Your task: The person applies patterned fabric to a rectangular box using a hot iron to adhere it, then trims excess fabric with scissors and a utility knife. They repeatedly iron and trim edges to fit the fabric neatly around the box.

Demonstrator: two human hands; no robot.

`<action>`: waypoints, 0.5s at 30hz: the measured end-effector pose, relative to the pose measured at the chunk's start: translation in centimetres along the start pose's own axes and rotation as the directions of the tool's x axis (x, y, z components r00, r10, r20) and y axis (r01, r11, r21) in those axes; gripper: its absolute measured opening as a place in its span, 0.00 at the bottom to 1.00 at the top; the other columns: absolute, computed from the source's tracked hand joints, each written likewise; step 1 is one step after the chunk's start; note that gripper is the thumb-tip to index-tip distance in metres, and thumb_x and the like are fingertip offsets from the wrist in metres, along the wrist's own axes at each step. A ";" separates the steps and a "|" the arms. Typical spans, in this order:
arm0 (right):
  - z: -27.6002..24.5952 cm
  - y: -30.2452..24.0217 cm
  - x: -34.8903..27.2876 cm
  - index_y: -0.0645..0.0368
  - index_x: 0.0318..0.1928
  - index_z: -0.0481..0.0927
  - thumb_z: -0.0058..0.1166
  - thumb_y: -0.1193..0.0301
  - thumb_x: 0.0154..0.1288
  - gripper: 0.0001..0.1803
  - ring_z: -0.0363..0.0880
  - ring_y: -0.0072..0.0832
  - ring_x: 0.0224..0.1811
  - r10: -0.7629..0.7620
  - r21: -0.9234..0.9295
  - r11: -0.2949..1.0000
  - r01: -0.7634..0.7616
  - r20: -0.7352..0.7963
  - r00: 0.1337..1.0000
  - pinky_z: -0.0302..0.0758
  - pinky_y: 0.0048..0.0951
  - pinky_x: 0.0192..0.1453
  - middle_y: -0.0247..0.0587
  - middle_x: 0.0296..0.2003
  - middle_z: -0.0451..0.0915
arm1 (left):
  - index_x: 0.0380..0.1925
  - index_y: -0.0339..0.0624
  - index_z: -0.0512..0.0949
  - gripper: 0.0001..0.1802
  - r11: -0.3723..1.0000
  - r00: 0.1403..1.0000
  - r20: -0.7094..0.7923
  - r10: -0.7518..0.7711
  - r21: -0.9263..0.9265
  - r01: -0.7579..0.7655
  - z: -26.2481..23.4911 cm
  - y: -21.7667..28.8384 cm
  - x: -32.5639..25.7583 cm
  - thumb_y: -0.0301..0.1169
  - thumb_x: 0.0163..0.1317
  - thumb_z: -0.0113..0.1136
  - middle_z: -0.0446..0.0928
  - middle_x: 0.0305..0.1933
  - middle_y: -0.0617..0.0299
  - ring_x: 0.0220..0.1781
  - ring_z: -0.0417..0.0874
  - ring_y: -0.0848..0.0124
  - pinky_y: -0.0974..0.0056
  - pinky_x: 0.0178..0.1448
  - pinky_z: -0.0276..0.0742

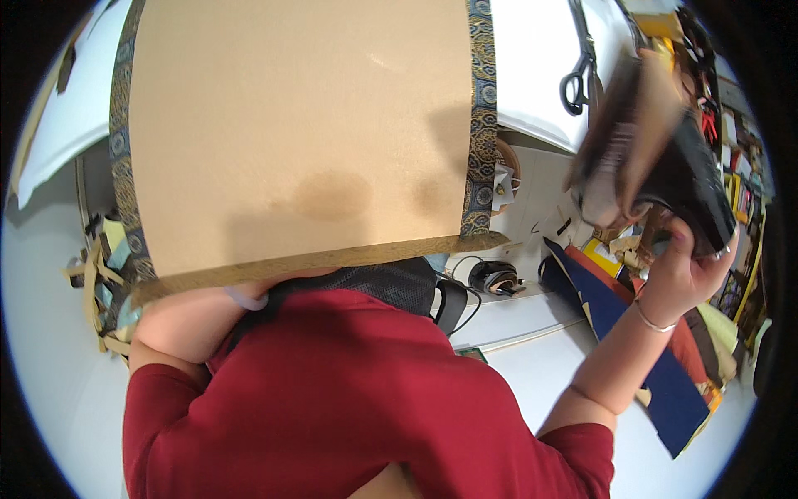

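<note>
In front of me is a large tan sheet (pixel 307 125) with blue-and-gold patterned side borders and a brown strip along its near edge. A darker round patch shows on its lower part. My left hand (pixel 297 278) lies against my body at the near edge, its fingers hidden under the strip. Raised at the right, my right hand (pixel 688 266) is closed on a glossy black thing with brown and tan parts (pixel 690 183). Motion smears it, so its kind cannot be made out.
Black-handled scissors (pixel 573 90) lie on the white table beyond the sheet's right border. Scraps of paper or cloth (pixel 104 283) are heaped at left. A dark blue panel (pixel 640 366) leans at right, near crowded shelves (pixel 736 166). A black corded thing (pixel 496 277) sits below the table.
</note>
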State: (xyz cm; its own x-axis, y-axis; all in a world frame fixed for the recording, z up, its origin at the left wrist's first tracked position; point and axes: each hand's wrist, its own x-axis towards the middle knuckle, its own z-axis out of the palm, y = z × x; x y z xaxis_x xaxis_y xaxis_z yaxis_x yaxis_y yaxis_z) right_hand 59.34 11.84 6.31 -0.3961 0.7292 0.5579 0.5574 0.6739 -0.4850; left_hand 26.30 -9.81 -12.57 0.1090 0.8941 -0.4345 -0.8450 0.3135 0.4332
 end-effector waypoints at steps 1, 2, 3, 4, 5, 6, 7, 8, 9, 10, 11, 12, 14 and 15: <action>-1.1 0.6 -1.4 0.64 0.55 0.77 0.72 0.66 0.68 0.24 0.81 0.25 0.42 0.133 0.108 0.987 -0.122 -0.101 0.986 0.79 0.26 0.45 0.42 0.43 0.85 | 0.74 0.41 0.65 0.34 0.999 0.999 -0.041 0.015 0.030 -0.014 -0.4 0.7 0.0 0.51 0.79 0.50 0.70 0.74 0.48 0.68 0.79 0.51 0.48 0.68 0.80; -2.0 0.9 -2.9 0.64 0.55 0.76 0.67 0.59 0.70 0.24 0.80 0.24 0.42 0.304 0.190 0.944 -0.270 -0.187 0.934 0.77 0.25 0.45 0.40 0.42 0.83 | 0.74 0.41 0.65 0.34 0.998 0.996 -0.083 0.035 0.060 -0.030 -0.9 1.4 0.0 0.51 0.79 0.50 0.70 0.74 0.48 0.68 0.79 0.51 0.48 0.68 0.80; -2.7 1.0 -4.4 0.63 0.55 0.76 0.63 0.53 0.73 0.26 0.79 0.24 0.41 0.408 0.329 0.883 -0.334 -0.188 0.893 0.76 0.25 0.46 0.39 0.40 0.81 | 0.74 0.41 0.65 0.34 0.994 0.990 -0.127 0.061 0.093 -0.049 -1.5 2.2 -0.4 0.51 0.79 0.50 0.70 0.74 0.48 0.68 0.79 0.51 0.48 0.68 0.80; -3.2 0.9 -5.7 0.62 0.55 0.75 0.59 0.47 0.75 0.29 0.78 0.23 0.41 0.499 0.398 0.823 -0.404 -0.171 0.849 0.75 0.24 0.47 0.37 0.39 0.80 | 0.74 0.41 0.65 0.34 0.989 0.980 -0.173 0.096 0.129 -0.074 -2.3 3.1 -0.6 0.51 0.79 0.50 0.70 0.74 0.48 0.68 0.79 0.51 0.48 0.68 0.80; -3.4 0.3 -7.3 0.61 0.57 0.74 0.57 0.44 0.75 0.31 0.77 0.23 0.43 0.620 0.541 0.704 -0.460 -0.152 0.770 0.75 0.25 0.51 0.36 0.40 0.78 | 0.74 0.41 0.65 0.34 0.981 0.964 -0.230 0.135 0.170 -0.097 -3.0 4.0 -1.2 0.51 0.79 0.50 0.70 0.74 0.48 0.68 0.79 0.51 0.48 0.68 0.80; -2.4 0.0 -9.2 0.61 0.67 0.71 0.52 0.41 0.76 0.37 0.78 0.28 0.56 0.729 0.570 0.649 -0.504 -0.278 0.626 0.74 0.32 0.65 0.40 0.54 0.80 | 0.74 0.41 0.65 0.34 0.967 0.940 -0.286 0.188 0.224 -0.125 -3.7 4.7 -1.6 0.51 0.79 0.50 0.70 0.75 0.48 0.68 0.79 0.51 0.48 0.68 0.80; -1.9 -0.6 -10.6 0.59 0.75 0.65 0.49 0.41 0.78 0.41 0.72 0.35 0.70 0.811 0.642 0.550 -0.535 -0.257 0.525 0.67 0.40 0.77 0.41 0.70 0.73 | 0.74 0.41 0.65 0.34 0.948 0.908 -0.342 0.242 0.282 -0.146 -4.2 5.6 -2.3 0.51 0.79 0.50 0.70 0.75 0.48 0.68 0.79 0.51 0.49 0.68 0.80; -1.1 -1.2 -12.0 0.59 0.76 0.64 0.48 0.40 0.78 0.42 0.68 0.37 0.73 0.898 0.718 0.423 -0.552 -0.253 0.359 0.64 0.41 0.79 0.41 0.73 0.69 | 0.74 0.41 0.65 0.34 0.923 0.870 -0.393 0.299 0.351 -0.158 -4.7 6.5 -3.0 0.51 0.79 0.50 0.70 0.75 0.48 0.68 0.79 0.51 0.49 0.68 0.80; -0.3 -1.8 -13.3 0.58 0.78 0.62 0.47 0.39 0.77 0.43 0.65 0.38 0.77 0.943 0.775 0.319 -0.546 -0.200 0.268 0.60 0.41 0.82 0.41 0.77 0.65 | 0.74 0.41 0.65 0.34 0.891 0.826 -0.436 0.357 0.425 -0.160 -5.1 7.4 -3.8 0.51 0.79 0.50 0.70 0.75 0.48 0.68 0.79 0.51 0.49 0.68 0.80; 0.6 -2.3 -14.4 0.58 0.78 0.62 0.46 0.38 0.78 0.44 0.65 0.37 0.77 0.970 0.816 0.231 -0.530 -0.154 0.186 0.61 0.41 0.82 0.41 0.77 0.65 | 0.74 0.41 0.65 0.34 0.859 0.783 -0.465 0.413 0.486 -0.164 -5.5 8.7 -4.4 0.51 0.79 0.50 0.70 0.75 0.48 0.68 0.79 0.51 0.49 0.68 0.80; 1.5 -2.7 -15.5 0.58 0.78 0.62 0.45 0.38 0.78 0.44 0.65 0.37 0.76 0.987 0.853 0.146 -0.500 -0.091 0.133 0.62 0.40 0.81 0.40 0.77 0.65 | 0.74 0.41 0.65 0.34 0.839 0.756 -0.474 0.452 0.514 -0.180 -5.8 10.0 -5.0 0.51 0.79 0.50 0.70 0.75 0.48 0.68 0.79 0.51 0.49 0.68 0.80; 2.3 -3.3 -16.4 0.56 0.77 0.63 0.44 0.38 0.78 0.43 0.66 0.37 0.76 0.993 0.852 0.114 -0.510 -0.082 0.086 0.63 0.41 0.81 0.39 0.76 0.66 | 0.74 0.41 0.65 0.34 0.860 0.711 -0.538 0.453 0.475 -0.189 -6.1 11.6 -5.3 0.51 0.79 0.50 0.70 0.75 0.48 0.68 0.79 0.51 0.49 0.68 0.79; 3.8 -3.9 -17.8 0.55 0.77 0.64 0.44 0.38 0.78 0.41 0.69 0.37 0.74 0.998 0.881 0.063 -0.469 -0.050 0.040 0.67 0.42 0.78 0.39 0.74 0.69 | 0.73 0.41 0.68 0.33 0.946 0.883 -0.355 0.307 0.214 -0.243 -6.2 13.9 -5.7 0.52 0.78 0.50 0.73 0.72 0.49 0.67 0.80 0.53 0.53 0.66 0.80; 4.5 -4.1 -18.4 0.54 0.76 0.65 0.44 0.38 0.79 0.40 0.70 0.38 0.73 1.000 0.905 0.007 -0.425 -0.007 0.001 0.68 0.42 0.78 0.39 0.73 0.70 | 0.72 0.41 0.70 0.33 0.968 0.907 -0.339 0.249 0.077 -0.237 -6.1 15.1 -5.9 0.53 0.78 0.49 0.74 0.71 0.50 0.66 0.81 0.55 0.55 0.66 0.80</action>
State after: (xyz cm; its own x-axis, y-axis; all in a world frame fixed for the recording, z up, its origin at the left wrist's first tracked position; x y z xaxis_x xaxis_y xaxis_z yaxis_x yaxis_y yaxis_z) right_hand 61.02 -3.80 -4.98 0.5625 0.6734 -0.4796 -0.4883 -0.1974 -0.8500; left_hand 9.68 -12.25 -8.30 -0.2889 0.7810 -0.5537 -0.8038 0.1163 0.5834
